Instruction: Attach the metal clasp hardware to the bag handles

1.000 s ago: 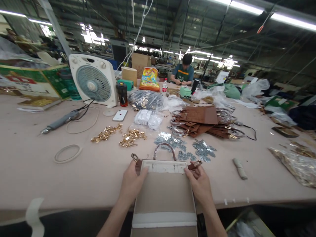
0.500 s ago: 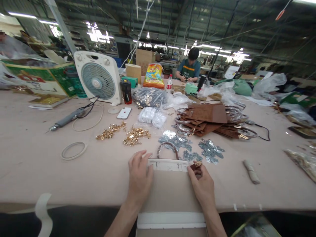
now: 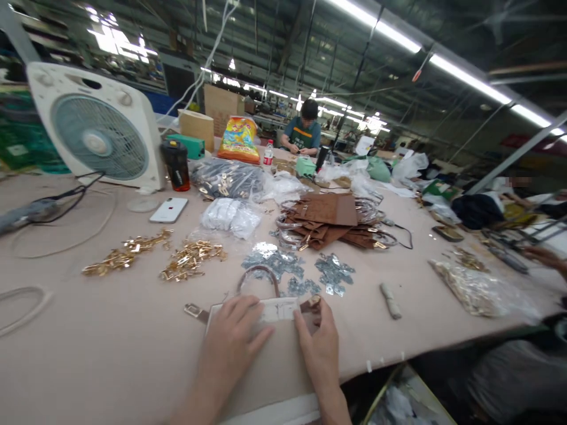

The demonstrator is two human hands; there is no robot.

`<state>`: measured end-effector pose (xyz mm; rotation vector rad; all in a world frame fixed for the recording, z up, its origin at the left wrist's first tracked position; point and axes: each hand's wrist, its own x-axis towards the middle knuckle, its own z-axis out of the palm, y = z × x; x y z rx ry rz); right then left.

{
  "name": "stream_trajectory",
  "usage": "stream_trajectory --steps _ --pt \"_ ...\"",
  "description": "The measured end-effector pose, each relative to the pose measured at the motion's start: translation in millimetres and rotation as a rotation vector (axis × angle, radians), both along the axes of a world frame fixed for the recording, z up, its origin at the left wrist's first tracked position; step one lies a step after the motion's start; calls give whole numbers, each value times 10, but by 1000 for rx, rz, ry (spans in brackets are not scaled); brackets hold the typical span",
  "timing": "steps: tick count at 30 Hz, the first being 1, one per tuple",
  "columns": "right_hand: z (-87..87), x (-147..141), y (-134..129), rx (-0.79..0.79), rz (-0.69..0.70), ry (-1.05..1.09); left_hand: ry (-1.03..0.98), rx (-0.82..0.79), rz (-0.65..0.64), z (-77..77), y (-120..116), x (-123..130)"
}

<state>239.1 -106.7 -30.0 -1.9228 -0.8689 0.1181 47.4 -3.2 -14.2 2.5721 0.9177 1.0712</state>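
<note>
Panel [image 3: 283,309] lies flat under both hands [image 3: 230,342]; seemingly pressed.

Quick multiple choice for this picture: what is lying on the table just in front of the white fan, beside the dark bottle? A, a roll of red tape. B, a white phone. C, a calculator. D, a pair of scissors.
B: a white phone lies flat on the table just in front of the white fan, next to the dark bottle; no scissors, red tape or calculator show there.
</note>
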Motion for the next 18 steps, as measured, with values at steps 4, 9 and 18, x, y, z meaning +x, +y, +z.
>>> stream_trajectory --steps 4,9,18 --pt "-18 220 -22 130 -54 56 -47 63 -10 -112 70 -18" --pt "17 830 -44 248 -149 151 -51 41 -8 -138 74 -24" --pt "6 1115 187 165 133 105 -13 -40 40 -100 34 -26"
